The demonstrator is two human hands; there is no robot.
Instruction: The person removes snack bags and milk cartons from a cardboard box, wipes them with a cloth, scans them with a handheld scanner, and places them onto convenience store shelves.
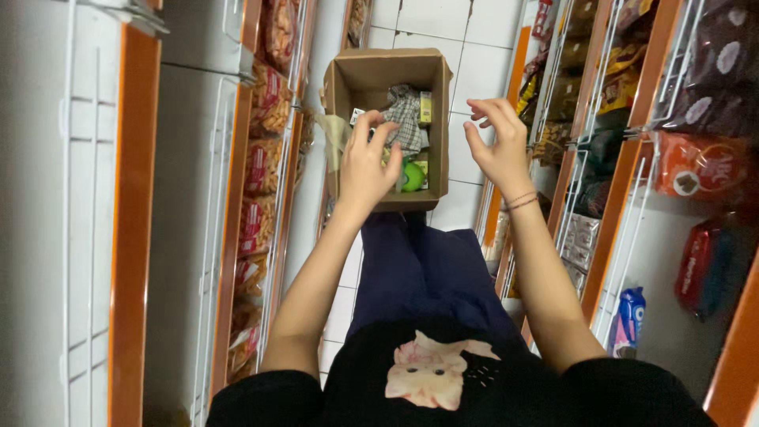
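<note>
a narrow shop aisle with a white tiled floor [482, 63] ran between orange-framed white wire shelves [237, 198] hung with red snack bags [257, 166] on the left and dark and red packets [696, 166] on the right. an open brown cardboard box [387, 75] rested on the person's lap, on dark blue trousers [419, 269], its flaps up. inside lay a grey checked cloth [407, 115], a small yellow carton [426, 107] and a round green object [412, 177], with other items too jumbled to tell apart. the left hand [368, 162] reached into the box, fingers loosely curled just above the contents and holding nothing that could be seen. the right hand [496, 142] hovered just beside the box's right wall, fingers spread and bent, empty, apart from the cardboard. a thin bracelet [520, 201] circled that wrist. with neither hand gripping the box, it seemed likely to tip or slide off the knees if the left hand pressed down on one side, spilling the loose goods onto the tiles. a blue packet [630, 316] sat low on the right shelf.
</note>
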